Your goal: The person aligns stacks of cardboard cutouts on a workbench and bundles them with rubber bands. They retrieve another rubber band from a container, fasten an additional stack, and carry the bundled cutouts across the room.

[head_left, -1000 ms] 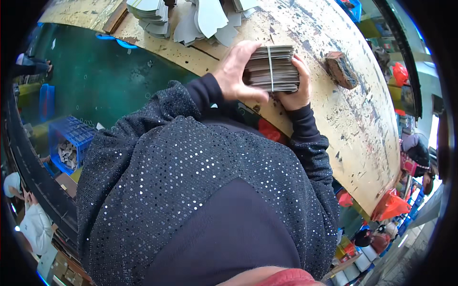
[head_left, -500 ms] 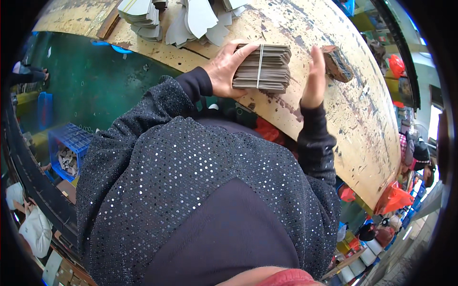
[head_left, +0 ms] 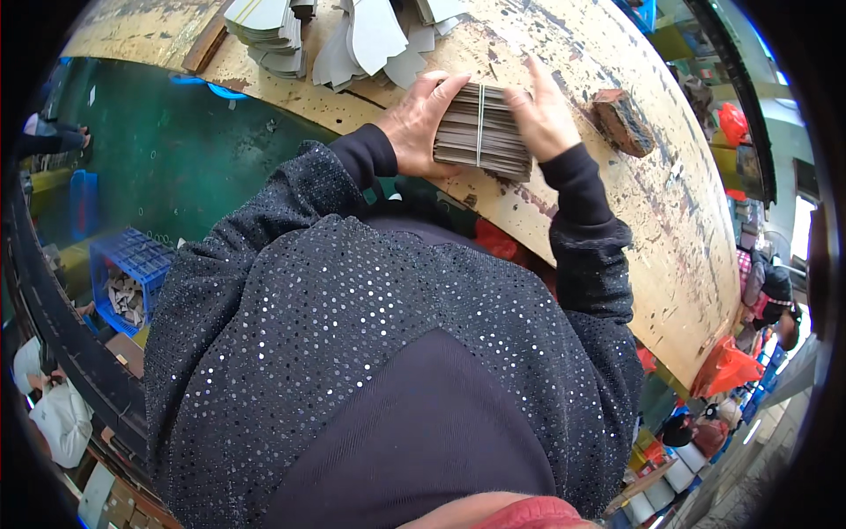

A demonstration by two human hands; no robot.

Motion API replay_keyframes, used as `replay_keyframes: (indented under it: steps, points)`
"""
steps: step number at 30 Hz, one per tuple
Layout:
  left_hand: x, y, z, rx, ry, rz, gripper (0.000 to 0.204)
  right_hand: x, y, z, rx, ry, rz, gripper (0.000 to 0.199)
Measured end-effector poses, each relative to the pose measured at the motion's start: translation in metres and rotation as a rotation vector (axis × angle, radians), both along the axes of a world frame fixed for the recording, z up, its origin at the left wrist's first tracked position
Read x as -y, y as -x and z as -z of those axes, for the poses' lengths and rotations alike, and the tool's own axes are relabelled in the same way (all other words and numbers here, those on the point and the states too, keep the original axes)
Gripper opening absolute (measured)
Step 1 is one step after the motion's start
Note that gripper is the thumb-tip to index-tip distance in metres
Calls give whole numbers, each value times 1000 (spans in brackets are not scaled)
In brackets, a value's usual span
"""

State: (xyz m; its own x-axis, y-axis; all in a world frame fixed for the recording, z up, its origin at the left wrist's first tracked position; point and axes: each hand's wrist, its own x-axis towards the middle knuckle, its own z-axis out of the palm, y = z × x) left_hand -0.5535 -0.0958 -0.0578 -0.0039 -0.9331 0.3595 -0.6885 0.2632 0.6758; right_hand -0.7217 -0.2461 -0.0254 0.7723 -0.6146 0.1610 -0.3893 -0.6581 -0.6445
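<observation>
A banded stack of grey-brown cardboard pieces (head_left: 483,132) rests on the worn wooden table (head_left: 634,212) near its front edge. My left hand (head_left: 421,122) grips the stack's left end, fingers over the top. My right hand (head_left: 545,115) presses on its right end with fingers spread across the top. A thin band runs around the middle of the stack. Both sleeves are dark and sequinned.
Loose piles of cut grey card shapes (head_left: 352,40) lie farther back on the table. A brown block (head_left: 622,120) sits to the right of the stack. A blue crate (head_left: 128,278) stands on the green floor at left. Other people are at the lower left and right edges.
My right hand, lifted off beside the stack half a second ago, has come back down onto the stack's right end. The stack stays on the table under my left hand.
</observation>
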Motion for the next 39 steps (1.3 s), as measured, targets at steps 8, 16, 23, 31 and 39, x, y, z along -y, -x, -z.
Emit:
replay_keyframes:
  steps: [8, 16, 23, 31, 39]
  points:
    - [-1, -1, 6, 55, 19, -35, 115, 1, -3, -1, 72, -336, -211, 53]
    - [-2, 6, 4, 109, 29, -77, 116, -16, 0, -5, -193, 116, -118, 80]
    - [-4, 8, 4, 94, 24, -104, 111, -25, -3, -24, -392, 171, -70, 99]
    - [-2, 9, 3, 128, -12, -88, 112, -56, -11, -21, -293, 488, -8, 100]
    - [-3, 11, 6, 83, 22, -54, 110, -36, 47, 27, 141, -212, -24, 90]
